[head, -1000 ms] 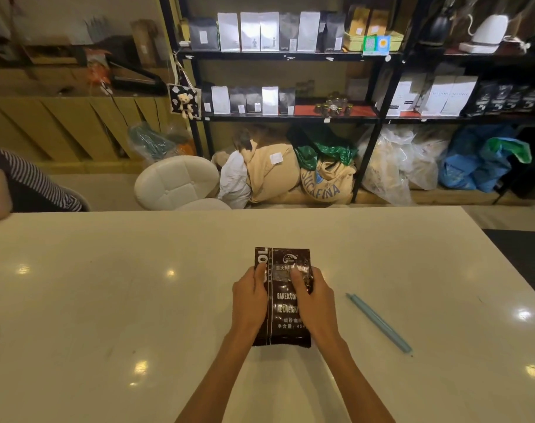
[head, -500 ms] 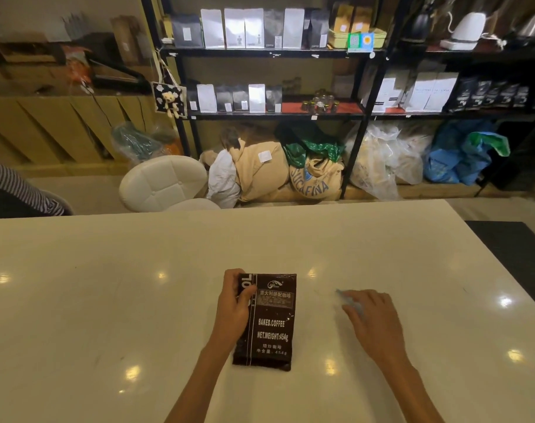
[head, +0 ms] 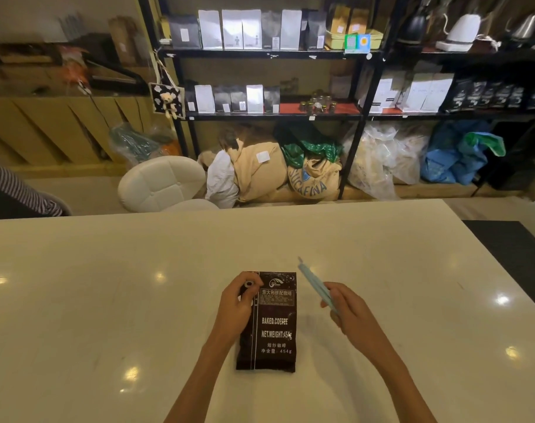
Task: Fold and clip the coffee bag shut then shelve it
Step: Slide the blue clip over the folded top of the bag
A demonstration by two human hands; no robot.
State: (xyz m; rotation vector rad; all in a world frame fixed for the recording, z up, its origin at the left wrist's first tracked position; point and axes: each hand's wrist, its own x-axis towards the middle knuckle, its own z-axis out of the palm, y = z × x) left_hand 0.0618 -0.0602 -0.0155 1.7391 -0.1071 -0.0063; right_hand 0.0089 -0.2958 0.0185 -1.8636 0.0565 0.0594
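Black metal shelving [head: 269,53] stocked with coffee bags lines the back wall, behind a wide pale countertop [head: 107,300]. On the counter lies a dark coffee bag [head: 270,328], its top apparently folded over and pinned by the closed left hand [head: 237,303]. The right hand [head: 350,311] grips a pale blue sealing clip [head: 315,285] just beside it; clipping and shelving remain.
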